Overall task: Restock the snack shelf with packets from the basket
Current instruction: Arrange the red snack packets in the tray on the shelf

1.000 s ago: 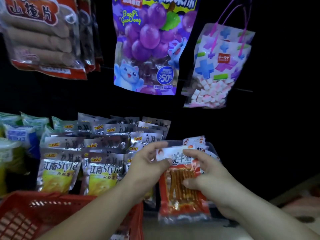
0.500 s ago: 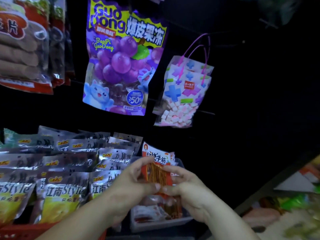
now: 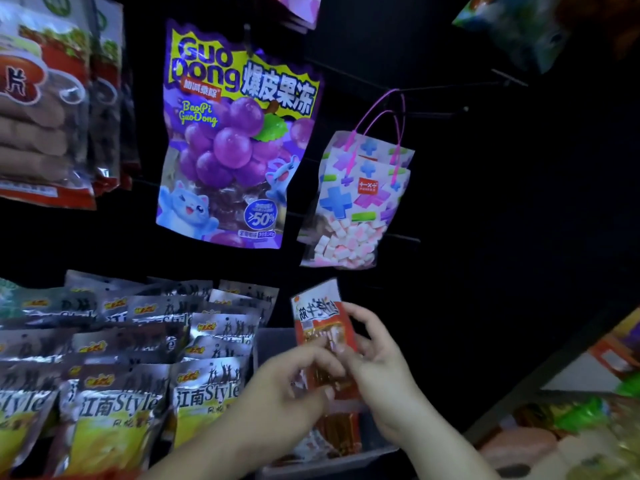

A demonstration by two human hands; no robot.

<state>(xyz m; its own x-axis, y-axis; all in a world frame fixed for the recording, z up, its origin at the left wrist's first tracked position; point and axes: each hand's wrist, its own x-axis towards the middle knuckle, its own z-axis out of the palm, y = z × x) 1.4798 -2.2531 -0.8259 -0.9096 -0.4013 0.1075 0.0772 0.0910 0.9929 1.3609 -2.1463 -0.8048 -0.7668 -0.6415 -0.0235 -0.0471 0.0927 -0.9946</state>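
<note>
Holding a red packet point(image 3: 323, 322) upright in front of the dark shelf back, that's where both hands are. Its white label end is on top and the long sticks inside run downward. The right hand point(image 3: 379, 370) grips it along the right edge, with the fingers curled behind and the thumb across the front. The left hand point(image 3: 287, 388) pinches the lower part from the left with bent fingertips, though that spot is blurred. The packet sits directly over a clear bin point(image 3: 272, 344) on the shelf. More red packets point(image 3: 341, 431) of the same kind lie down in that bin, partly hidden by the wrists.

Just beside the bin on the left come rows of silver and yellow packets point(image 3: 204, 400), standing packed one behind another all the way to the left edge. Up above them a big purple grape jelly bag point(image 3: 235, 143) hangs on a peg. To its right hangs a small candy bag point(image 3: 353, 209) with pink loop handles, pink and white cubes showing through its lower half. Far upper left, red bags point(image 3: 41, 116) hang in a stack, cut off by the frame. At lower right there are some blurred goods point(image 3: 571, 420) in green and orange, too smeared to make out.
</note>
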